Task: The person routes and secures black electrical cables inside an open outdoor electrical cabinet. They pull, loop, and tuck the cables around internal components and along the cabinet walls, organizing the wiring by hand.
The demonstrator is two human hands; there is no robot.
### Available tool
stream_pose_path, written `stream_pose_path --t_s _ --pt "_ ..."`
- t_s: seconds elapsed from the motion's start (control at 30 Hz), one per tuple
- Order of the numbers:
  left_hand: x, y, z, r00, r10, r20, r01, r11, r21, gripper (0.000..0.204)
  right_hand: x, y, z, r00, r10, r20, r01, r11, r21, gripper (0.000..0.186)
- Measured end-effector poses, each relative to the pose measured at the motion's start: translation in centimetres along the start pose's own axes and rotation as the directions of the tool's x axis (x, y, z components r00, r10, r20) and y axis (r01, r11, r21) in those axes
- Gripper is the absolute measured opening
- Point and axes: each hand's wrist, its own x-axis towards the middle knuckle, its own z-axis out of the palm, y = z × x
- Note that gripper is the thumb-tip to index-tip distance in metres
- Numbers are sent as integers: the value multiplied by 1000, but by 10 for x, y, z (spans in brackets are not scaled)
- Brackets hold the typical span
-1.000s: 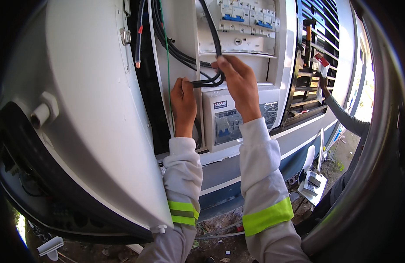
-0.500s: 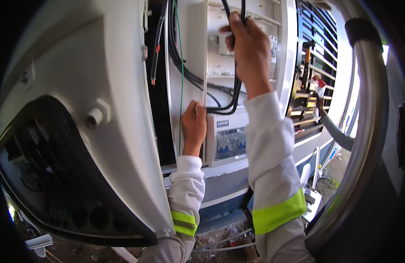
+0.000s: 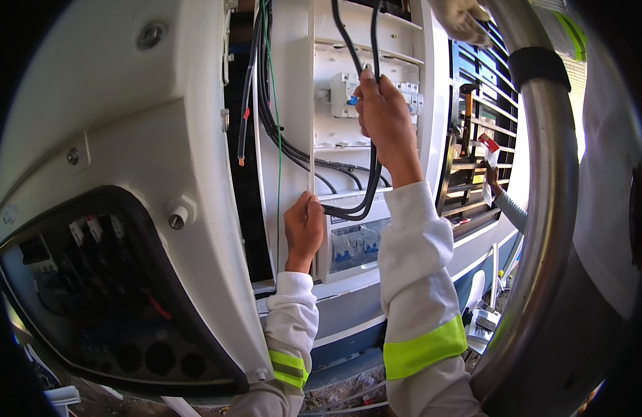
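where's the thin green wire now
In the head view, the thin green wire hangs left of centre along the white rectangular cabinet, passing just left of the person's left hand.

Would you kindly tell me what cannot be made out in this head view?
Head view:
Black cables: upper parts cut off by the top edge; gripped stretch hidden by the left hand.
Circuit breakers: partly covered by the right hand.
Grey-sleeved arm: partly behind the metal pole.

Room btwn hands (image 3: 304, 226) (image 3: 389, 127); cable loop (image 3: 372, 191) below, pole (image 3: 552, 174) on R.
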Motion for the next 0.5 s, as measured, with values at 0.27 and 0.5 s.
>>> stream_pose_path --t_s 0.27,0.5 --pt "-9 4 1 1000 12 25 -15 993 117 39 -13 -2 -22 998 54 16 -55 997 56 55" --pt "-7 42 20 877 481 0 -384 700 602 13 -15 -2 -27 996 80 29 -85 931 355 39"
